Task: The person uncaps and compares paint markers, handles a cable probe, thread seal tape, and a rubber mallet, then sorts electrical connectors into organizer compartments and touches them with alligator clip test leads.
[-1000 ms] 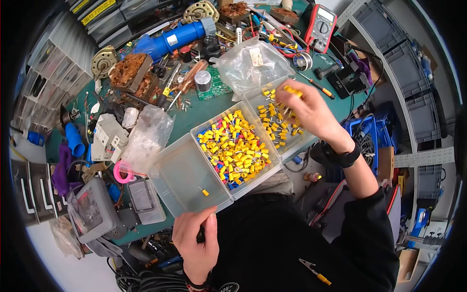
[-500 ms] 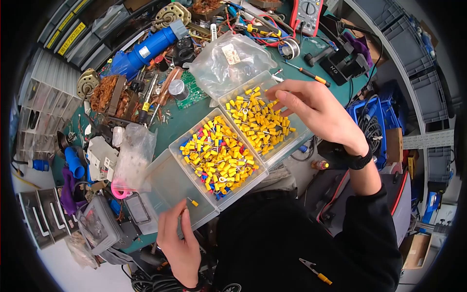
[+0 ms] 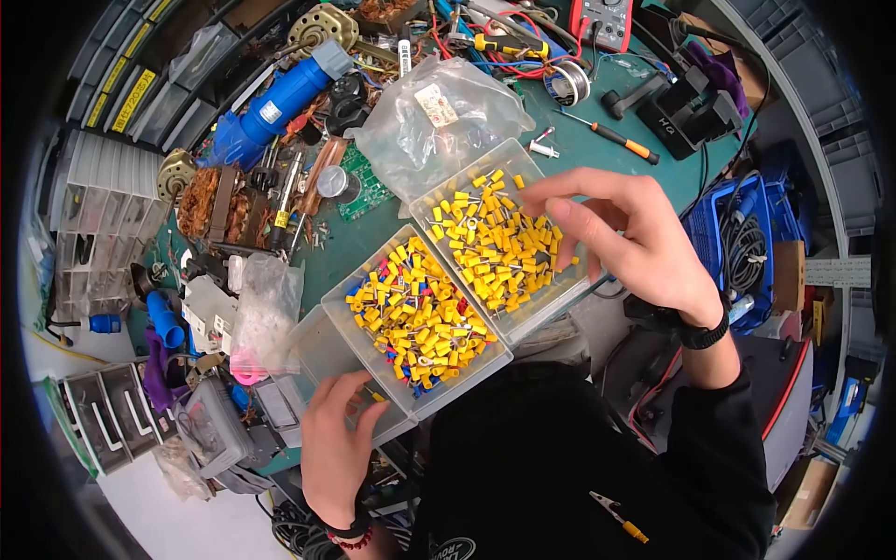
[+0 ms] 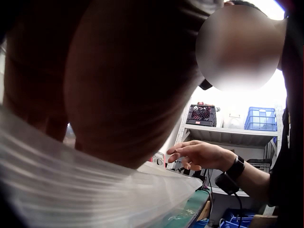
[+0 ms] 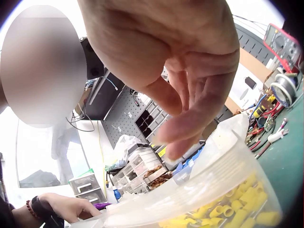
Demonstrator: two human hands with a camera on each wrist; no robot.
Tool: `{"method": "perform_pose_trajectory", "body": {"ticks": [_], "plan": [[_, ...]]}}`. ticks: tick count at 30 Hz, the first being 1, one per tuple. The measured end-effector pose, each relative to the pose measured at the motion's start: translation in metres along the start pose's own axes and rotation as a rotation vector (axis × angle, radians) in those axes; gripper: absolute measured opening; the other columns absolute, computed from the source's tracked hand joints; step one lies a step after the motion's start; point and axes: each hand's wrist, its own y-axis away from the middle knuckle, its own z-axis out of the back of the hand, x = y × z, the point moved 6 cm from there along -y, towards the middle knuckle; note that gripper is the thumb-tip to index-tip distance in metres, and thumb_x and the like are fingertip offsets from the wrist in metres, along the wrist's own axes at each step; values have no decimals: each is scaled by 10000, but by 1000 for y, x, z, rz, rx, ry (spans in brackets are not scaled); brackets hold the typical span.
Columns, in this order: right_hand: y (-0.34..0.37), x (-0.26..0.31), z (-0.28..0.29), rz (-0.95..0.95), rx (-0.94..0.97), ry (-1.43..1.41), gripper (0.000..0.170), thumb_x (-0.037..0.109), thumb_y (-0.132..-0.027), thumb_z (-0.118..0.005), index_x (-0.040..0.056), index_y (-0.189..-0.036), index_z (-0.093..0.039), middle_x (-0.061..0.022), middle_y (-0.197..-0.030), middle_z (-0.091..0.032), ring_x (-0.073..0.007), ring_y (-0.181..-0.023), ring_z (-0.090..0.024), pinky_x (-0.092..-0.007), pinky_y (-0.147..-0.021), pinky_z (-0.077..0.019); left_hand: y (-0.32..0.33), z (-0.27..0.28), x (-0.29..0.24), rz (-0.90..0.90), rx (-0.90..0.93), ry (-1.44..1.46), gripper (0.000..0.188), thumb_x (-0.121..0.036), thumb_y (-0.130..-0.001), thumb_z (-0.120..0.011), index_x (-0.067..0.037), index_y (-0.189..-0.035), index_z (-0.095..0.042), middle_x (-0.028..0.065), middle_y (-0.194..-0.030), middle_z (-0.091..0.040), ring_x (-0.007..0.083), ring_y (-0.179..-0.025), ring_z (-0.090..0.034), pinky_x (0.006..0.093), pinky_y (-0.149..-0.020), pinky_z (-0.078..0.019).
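Note:
A translucent plastic box (image 3: 471, 370) spans the middle of the head view in three sections. Yellow crimp terminals (image 3: 499, 247) cover the right section's floor. The middle section holds a mixed heap (image 3: 415, 322) of yellow, red and blue terminals. In the left section lies a single yellow terminal (image 3: 378, 398). My left hand (image 3: 331, 448) reaches over that section's near edge, thumb and forefinger apart on either side of this terminal. Above the right section hangs my right hand (image 3: 635, 238), fingers loosely bent; the right wrist view shows nothing between them over the box wall (image 5: 213, 175).
Behind the box lie a clear plastic bag (image 3: 401, 121), a screwdriver (image 3: 607, 138), a solder spool (image 3: 567, 84) and a red multimeter (image 3: 602, 23). Tools and a blue plug (image 3: 271, 112) crowd the bench's left. Another bag (image 3: 263, 313) sits beside the left section.
A handful of yellow terminals left my right hand into the right section, whose pile grew. That hand then spread above it. My left hand moved inward over the left section's edge.

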Motion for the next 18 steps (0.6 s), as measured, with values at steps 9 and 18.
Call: {"method": "perform_pose_trajectory", "body": {"ticks": [9, 18], "plan": [[7, -23, 23, 123, -247, -246, 225, 113, -974, -550, -36, -1116, -640, -57, -781, -658, -54, -617, -577, -188, -508, -458, -11, -5, 3, 42, 45, -7, 290, 46, -690, -750, 20, -938, -601, 132, -840, -582, 263, -741, -605, 357, -672, -488], [16, -46, 10, 81, -305, -284, 208, 105, -965, -563, -36, -1085, -657, -35, -702, -625, -55, -579, -552, -179, -500, -435, -6, 4, 1, 2, -57, -136, 104, 13, -796, -680, 30, -841, -588, 153, -785, -590, 301, -689, -626, 362, -618, -479]]}}
